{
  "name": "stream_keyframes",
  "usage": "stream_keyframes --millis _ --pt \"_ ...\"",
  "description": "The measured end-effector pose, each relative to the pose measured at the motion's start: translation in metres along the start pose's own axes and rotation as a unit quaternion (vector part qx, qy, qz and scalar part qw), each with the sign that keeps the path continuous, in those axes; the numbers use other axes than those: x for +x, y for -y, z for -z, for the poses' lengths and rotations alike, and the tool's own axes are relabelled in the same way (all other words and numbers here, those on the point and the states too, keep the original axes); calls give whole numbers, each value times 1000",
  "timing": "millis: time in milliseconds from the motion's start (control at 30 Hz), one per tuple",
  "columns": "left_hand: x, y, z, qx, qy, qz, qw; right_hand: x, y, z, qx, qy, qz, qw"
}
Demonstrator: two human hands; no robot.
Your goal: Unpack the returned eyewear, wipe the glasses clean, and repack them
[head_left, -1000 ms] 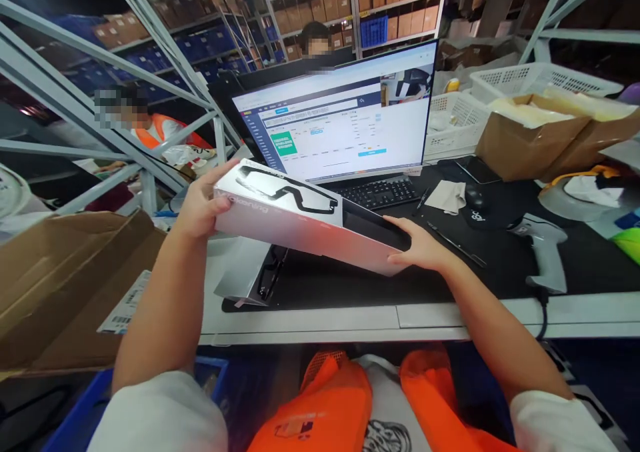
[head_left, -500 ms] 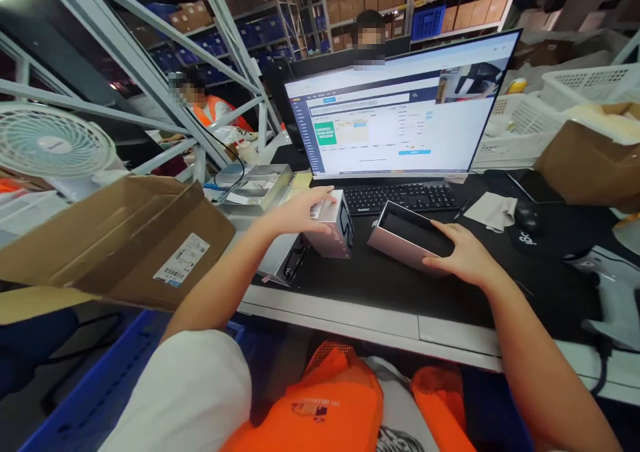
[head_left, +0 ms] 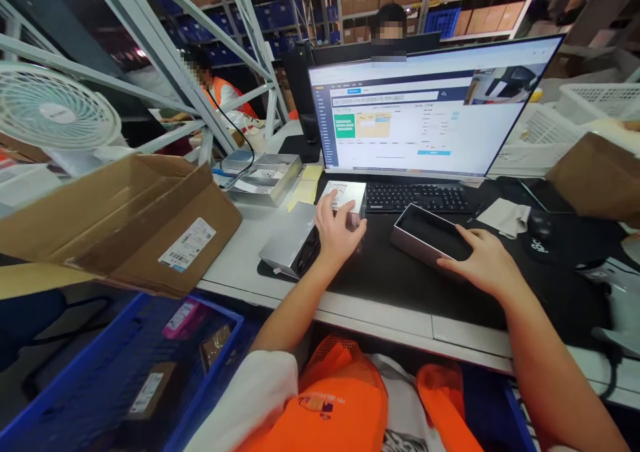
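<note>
- what's changing?
- the open box (head_left: 413,247) is sitting on or just above the tabletop (head_left: 250,225), now apart from its lid (head_left: 356,190), so its inside is showing
- what's holding it?
- right hand (head_left: 483,260) is gripping its end; left hand (head_left: 339,233) is spreading fingers over the lid, grip unclear

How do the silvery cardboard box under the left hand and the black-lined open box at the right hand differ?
The silvery cardboard box shows a pale, printed top; the black-lined, pinkish-silver open box shows its dark inside, facing up. The left hand has its fingers spread over the silvery box, while the right hand grips the open box at one end. Both have pale outsides and a hand on them.
</note>
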State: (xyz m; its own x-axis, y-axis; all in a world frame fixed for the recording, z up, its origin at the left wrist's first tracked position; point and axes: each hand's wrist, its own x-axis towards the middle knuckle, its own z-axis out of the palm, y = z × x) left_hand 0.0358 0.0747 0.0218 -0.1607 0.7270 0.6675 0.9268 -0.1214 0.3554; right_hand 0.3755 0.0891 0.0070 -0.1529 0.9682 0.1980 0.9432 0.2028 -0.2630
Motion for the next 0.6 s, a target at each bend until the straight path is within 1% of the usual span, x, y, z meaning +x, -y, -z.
stream_keyframes --millis 67,167,233,267,333,400,433,467,500,567,600 --pt "5 10 3 -4 -5 -5 1000 -6 2 3 -34 3 -33 999" --pt "10 24 12 -14 3 -17 1000 -10 3 13 -63 28 -66 995" --pt "9 28 17 -19 11 -20 1000 1 4 22 -64 54 -79 993" --pt "6 27 19 -19 15 -19 1000 12 6 27 -62 64 -79 993" --pt "-3 19 22 -17 20 -13 1000 42 13 33 -48 72 -50 995" --pt "-17 5 23 -28 28 -20 999 79 26 32 2 53 43 998" --pt "-25 -4 23 -43 42 -39 997 97 33 28 32 69 93 993" --pt "-34 -13 22 -63 69 -72 993 114 40 23 51 109 119 986" --pt "-43 -23 20 -87 110 -116 983 127 47 18 57 130 119 983" --pt "-60 -42 16 -131 217 -205 945 147 56 8 54 162 97 981" --pt "-68 -50 14 -149 266 -234 923 152 57 5 46 167 80 982"
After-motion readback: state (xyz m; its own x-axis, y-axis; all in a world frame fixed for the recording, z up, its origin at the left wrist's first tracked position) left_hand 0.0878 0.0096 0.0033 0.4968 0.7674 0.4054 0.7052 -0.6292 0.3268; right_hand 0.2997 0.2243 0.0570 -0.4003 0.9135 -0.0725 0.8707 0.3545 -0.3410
